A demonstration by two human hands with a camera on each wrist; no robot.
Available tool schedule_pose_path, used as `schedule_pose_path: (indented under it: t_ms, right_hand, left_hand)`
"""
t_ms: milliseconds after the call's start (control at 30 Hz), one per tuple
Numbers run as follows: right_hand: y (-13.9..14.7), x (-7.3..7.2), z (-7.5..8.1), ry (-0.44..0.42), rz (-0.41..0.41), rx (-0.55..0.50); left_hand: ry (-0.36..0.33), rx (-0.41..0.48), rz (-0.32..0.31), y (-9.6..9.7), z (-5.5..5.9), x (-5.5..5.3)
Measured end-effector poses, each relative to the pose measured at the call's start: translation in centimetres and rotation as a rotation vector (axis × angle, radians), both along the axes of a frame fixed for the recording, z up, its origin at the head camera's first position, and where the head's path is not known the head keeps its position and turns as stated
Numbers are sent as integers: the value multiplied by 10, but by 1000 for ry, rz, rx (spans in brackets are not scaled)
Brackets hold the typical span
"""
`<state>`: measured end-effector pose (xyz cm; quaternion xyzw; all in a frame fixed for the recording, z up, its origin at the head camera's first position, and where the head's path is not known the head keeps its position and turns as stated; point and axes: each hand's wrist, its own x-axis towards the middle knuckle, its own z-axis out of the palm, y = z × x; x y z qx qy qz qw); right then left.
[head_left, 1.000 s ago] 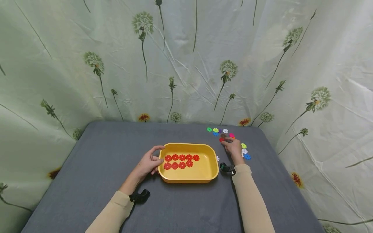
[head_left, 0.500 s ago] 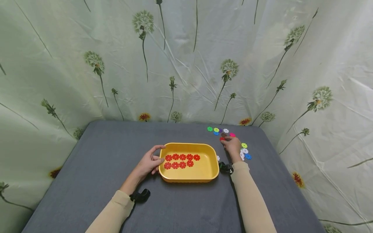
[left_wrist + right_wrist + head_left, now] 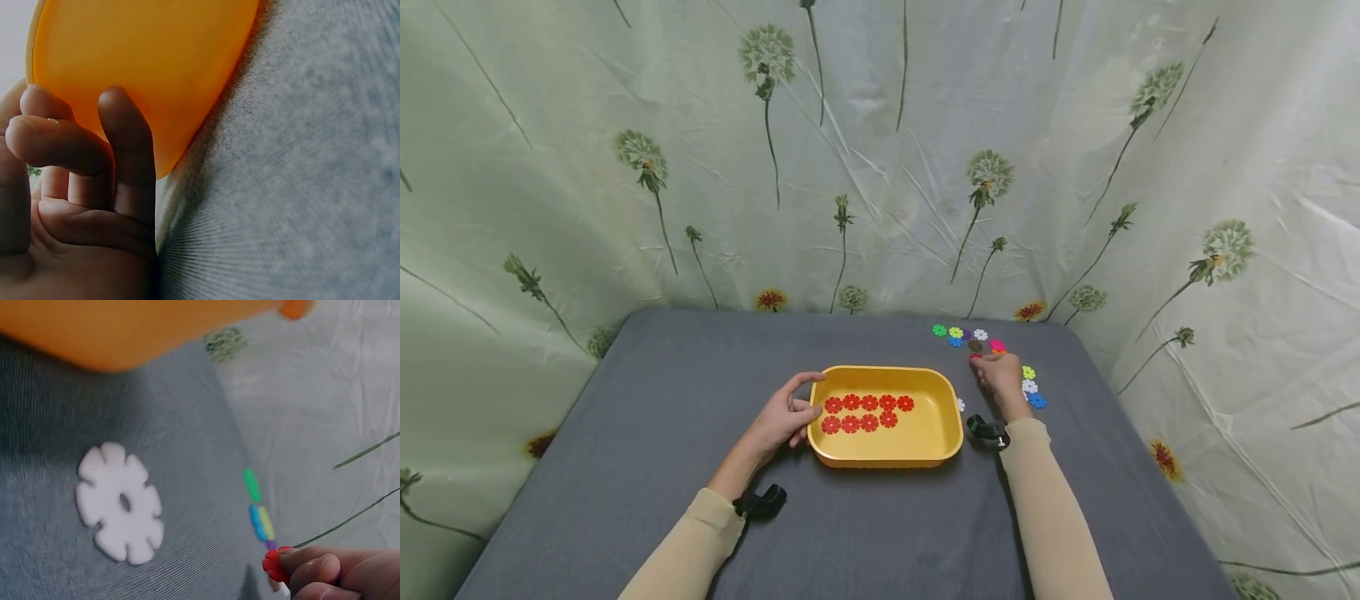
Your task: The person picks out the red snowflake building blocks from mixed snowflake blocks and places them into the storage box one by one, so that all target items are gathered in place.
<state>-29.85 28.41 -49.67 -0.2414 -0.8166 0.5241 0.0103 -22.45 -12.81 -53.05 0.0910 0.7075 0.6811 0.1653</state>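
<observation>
A yellow plastic tub (image 3: 928, 442) stands mid-table, and in it lie several red flower-shaped discs (image 3: 852, 402) in two rows. My left hand (image 3: 778, 417) holds the tub's left end, its thumb at the rim; in the left wrist view its curled fingers (image 3: 128, 144) lie against the orange-looking wall. Right of the tub, my right hand (image 3: 1002, 382) pinches a red flower-shaped disc (image 3: 274, 565) between thumb and fingers. Most of that disc is hidden by the fingertips in the head view.
Beyond and around my right hand lie loose flower discs: green (image 3: 939, 331), brown (image 3: 975, 345), pink (image 3: 997, 345), blue (image 3: 1037, 401). A white disc (image 3: 119, 503) lies close to the tub's right side. A flower-print curtain (image 3: 880, 167) hangs behind the grey-covered table (image 3: 685, 400).
My right fingers have closed on the red disc, and the hand has shifted slightly with it. My left hand and the tub stay in place.
</observation>
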Motion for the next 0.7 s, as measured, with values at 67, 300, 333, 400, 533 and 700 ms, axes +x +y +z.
schedule_pose_path:
  t_ms: [67,300,333,400,533,700]
  right_hand:
    - [0,3,3,4,-1,-35]
    - [-11,23,23,42,72,-199]
    - [-13,26,27,43,84,-221]
    - [-19,33,34,51,119,-249]
    - [-33,46,46,76,192,-312]
    - [-51,62,53,88,260,-391]
  left_hand:
    - [-7,2,5,0,0,0]
    - [-11,-1,7,0,-1,-1]
    - [-11,1,8,0,-1,-1]
    - [-4,1,5,0,-1,-1]
    - [6,0,1,0,-1,-1]
    - [6,-5,0,0,0,-1]
